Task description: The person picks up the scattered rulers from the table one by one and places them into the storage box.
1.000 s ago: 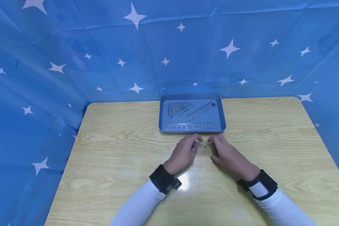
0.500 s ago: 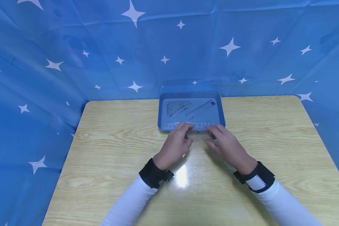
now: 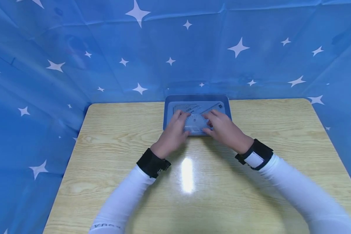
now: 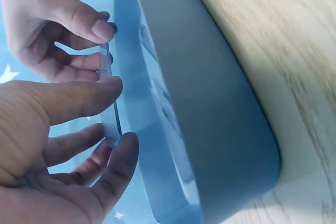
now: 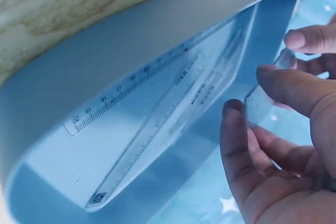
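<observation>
Both hands hold a clear plastic protractor [image 3: 194,121] above the blue tray [image 3: 167,107]. My left hand [image 3: 173,131] pinches its left end between thumb and fingers, and my right hand [image 3: 226,131] pinches the opposite end. In the left wrist view, the protractor [image 4: 109,121] appears nearly edge-on, beside the tray wall [image 4: 194,77]. Inside the tray lie a clear set square [image 3: 179,106], a slanting ruler [image 5: 144,132] and a long ruler [image 5: 118,95] along the near side. Hands and protractor partly cover these in the head view.
The tray stands at the back edge of a wood-grain table [image 3: 117,136]. Behind it hangs a blue cloth [image 3: 163,42] with white stars, which also runs down both sides. A bright light reflection lies on the table before the tray.
Both hands have moved forward with the protractor, from the table in front of the tray to over the tray. The tray and its contents have stayed in place.
</observation>
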A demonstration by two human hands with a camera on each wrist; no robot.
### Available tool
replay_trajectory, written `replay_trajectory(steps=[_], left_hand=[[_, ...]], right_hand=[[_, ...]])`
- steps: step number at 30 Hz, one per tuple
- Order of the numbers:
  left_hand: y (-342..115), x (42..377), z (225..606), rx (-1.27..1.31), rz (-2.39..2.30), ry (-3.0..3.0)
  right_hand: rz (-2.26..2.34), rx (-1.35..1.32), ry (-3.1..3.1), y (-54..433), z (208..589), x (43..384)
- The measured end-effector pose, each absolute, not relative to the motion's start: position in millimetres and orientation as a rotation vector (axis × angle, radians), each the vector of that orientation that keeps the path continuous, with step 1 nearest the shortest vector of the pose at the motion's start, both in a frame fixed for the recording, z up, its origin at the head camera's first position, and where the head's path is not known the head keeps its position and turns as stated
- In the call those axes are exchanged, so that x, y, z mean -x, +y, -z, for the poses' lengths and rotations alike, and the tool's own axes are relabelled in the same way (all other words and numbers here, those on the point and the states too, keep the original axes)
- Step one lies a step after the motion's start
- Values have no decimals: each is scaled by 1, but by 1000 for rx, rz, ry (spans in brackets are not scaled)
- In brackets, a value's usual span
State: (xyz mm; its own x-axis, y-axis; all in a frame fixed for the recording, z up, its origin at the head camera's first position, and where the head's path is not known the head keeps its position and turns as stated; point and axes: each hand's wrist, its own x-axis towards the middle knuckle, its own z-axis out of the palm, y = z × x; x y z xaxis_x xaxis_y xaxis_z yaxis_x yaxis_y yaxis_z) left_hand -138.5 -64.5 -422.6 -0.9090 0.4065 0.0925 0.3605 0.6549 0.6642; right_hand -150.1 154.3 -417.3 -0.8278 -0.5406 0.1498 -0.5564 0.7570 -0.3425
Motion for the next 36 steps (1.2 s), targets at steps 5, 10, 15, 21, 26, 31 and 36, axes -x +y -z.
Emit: replay_trajectory(steps=[5,10,15,21,26,31,36], left_hand=[[-69,160,425,-629,-1037,2809],[-75,182,429,-539,-1023,2754],[-77,198,434,-507,-945,2732],[-76,215,437,-507,-829,2757],[-76,229,435,-503,-692,2754],[-77,240,433,-512,-592,2733],[-75,247,435,-496,-509,2722]], right_hand=[[-584,-902,-3006,145,413,173],[-602,-884,-3122,133,417,195],[-592,-892,-3197,123,424,212],[-651,-845,-3266,117,427,229],[-592,-865,-3337,111,428,244],[-493,-897,-3372,104,427,256],[-421,-865,-3425,99,429,266]])
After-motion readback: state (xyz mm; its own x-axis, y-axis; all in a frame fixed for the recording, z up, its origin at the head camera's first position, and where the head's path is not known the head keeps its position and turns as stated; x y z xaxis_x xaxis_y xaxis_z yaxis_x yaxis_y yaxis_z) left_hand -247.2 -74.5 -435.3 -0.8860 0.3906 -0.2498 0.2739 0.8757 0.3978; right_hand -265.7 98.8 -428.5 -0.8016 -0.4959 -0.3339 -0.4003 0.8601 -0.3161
